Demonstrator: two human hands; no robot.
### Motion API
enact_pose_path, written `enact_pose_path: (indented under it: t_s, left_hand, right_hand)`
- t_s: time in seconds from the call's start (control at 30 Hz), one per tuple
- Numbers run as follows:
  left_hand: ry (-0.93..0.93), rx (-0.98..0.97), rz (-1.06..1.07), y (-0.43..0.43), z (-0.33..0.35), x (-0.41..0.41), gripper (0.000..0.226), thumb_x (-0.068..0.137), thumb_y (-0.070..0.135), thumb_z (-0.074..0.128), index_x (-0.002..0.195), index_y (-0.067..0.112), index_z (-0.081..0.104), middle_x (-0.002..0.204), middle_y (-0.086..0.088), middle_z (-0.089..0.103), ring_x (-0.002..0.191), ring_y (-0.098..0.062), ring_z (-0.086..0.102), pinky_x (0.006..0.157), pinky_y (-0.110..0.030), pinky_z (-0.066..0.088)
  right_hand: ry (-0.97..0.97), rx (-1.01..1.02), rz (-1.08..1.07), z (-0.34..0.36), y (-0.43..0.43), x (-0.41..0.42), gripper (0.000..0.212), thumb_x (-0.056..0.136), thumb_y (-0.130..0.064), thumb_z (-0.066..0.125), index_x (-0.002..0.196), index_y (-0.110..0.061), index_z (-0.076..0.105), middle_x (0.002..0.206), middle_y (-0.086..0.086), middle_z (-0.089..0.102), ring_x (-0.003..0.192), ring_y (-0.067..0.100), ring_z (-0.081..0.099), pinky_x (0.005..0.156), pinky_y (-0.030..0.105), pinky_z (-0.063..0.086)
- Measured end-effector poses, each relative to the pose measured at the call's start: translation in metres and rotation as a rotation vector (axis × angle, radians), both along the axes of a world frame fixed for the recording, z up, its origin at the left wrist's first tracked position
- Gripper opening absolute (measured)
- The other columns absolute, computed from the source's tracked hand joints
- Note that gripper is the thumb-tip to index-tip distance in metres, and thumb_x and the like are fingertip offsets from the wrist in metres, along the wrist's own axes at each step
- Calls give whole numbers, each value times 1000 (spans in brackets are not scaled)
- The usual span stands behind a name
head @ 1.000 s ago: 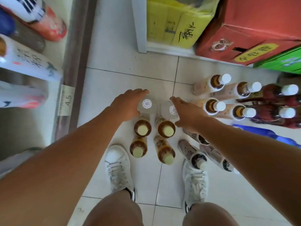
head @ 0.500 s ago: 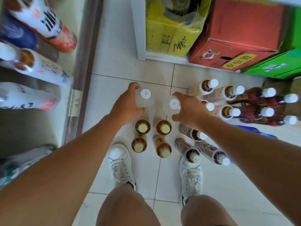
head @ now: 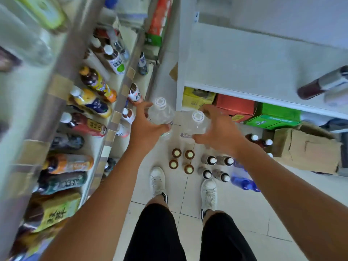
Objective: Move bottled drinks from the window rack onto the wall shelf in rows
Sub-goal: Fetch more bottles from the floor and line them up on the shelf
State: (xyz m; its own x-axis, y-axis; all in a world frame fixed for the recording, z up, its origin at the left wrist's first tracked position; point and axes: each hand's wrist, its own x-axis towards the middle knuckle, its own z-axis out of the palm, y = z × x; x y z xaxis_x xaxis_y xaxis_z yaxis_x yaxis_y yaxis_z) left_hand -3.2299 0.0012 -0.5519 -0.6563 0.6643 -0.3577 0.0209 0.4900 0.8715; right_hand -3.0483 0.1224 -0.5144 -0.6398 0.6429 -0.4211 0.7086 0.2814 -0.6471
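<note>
In the head view, the left hand has its grip clamped round a clear bottle with a white cap, and the right hand has its grip clamped on a second clear bottle. Both bottles are held in the air above the floor, between the window rack on the left and the white wall shelf on the right. I judge the job to be in its early part: the shelf board in view carries only one dark bottle near its right end, and no row shows there. Much is left. Four brown bottles with pale caps, four dark-capped-white bottles and some blue bottles wait on the tiled floor by the person's white shoes, and the rack is crowded with drinks. Under the shelf sit a yellow carton, a red carton and a green carton, with a cardboard box just beside them.
</note>
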Motion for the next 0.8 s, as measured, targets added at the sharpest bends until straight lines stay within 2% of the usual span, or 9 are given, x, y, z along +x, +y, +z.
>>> enact_pose_path:
  t_s: [0.1, 0.2, 0.3, 0.37, 0.47, 0.53, 0.6, 0.73, 0.8]
  left_hand:
    - [-83, 98, 133, -18, 85, -2, 67, 66, 12, 90, 112, 36, 48, 111, 16, 61, 94, 7, 61, 76, -16, 51]
    - [-170, 182, 268, -40, 156, -3, 61, 67, 13, 89, 113, 34, 56, 110, 8, 71, 97, -8, 70, 75, -26, 56]
    - [-234, 271, 352, -55, 215, -4, 56, 69, 19, 87, 118, 28, 63, 106, 3, 75, 96, -20, 73, 75, -37, 59]
    - [-240, 324, 400, -64, 252, -1, 44, 77, 17, 81, 116, 32, 65, 100, 3, 77, 83, -16, 74, 59, -27, 56]
    - [-253, 385, 459, -73, 297, 4, 29, 85, 20, 74, 112, 26, 68, 96, -3, 77, 75, -15, 74, 52, -24, 54]
    - [-240, 415, 481, -77, 323, 8, 22, 86, 22, 73, 108, 21, 70, 95, -6, 78, 78, -19, 75, 59, -29, 57]
    - [-207, 446, 494, -79, 344, 8, 23, 86, 23, 72, 109, 17, 70, 93, -7, 78, 80, -21, 75, 63, -28, 58]
    - [-145, 480, 496, -85, 378, 13, 26, 83, 28, 76, 106, 16, 72, 95, -11, 77, 84, -27, 75, 74, -37, 59]
    - [-91, 483, 501, -88, 391, 16, 23, 84, 28, 76, 102, 15, 71, 89, -9, 78, 77, -23, 75, 66, -32, 58]
  right_hand:
    - [122, -65, -49, 73, -7, -1, 79, 64, -35, 89, 129, -31, 44, 134, -4, 62, 117, 13, 62, 94, 35, 51]
    - [238, -141, -57, 136, -10, -4, 71, 51, -48, 86, 110, -46, 46, 121, -9, 70, 92, -6, 62, 81, 30, 52]
    - [345, -200, -38, 189, -9, -7, 70, 51, -41, 90, 111, -44, 54, 112, -12, 74, 102, 5, 68, 89, 38, 55]
    - [437, -229, -46, 218, -7, -11, 69, 57, -22, 94, 115, -30, 58, 105, -5, 77, 100, 18, 73, 89, 47, 58]
    - [591, -314, -99, 253, -8, -24, 64, 57, -9, 93, 111, -13, 60, 90, 2, 79, 81, 20, 75, 72, 38, 59]
    - [693, -365, -130, 270, -11, -36, 47, 61, -15, 83, 103, -17, 61, 80, -2, 78, 65, 11, 72, 59, 23, 53]
    - [784, -445, -185, 283, -15, -49, 36, 67, -24, 74, 100, -23, 60, 80, -2, 74, 57, 9, 67, 52, 23, 50]
    - [864, -625, -237, 298, -27, -72, 16, 95, -30, 64, 108, -24, 56, 87, -2, 73, 68, 13, 70, 61, 33, 57]
    - [867, -720, -234, 305, -33, -83, 35, 96, -40, 62, 123, -19, 54, 103, 3, 74, 87, 22, 72, 82, 47, 61]
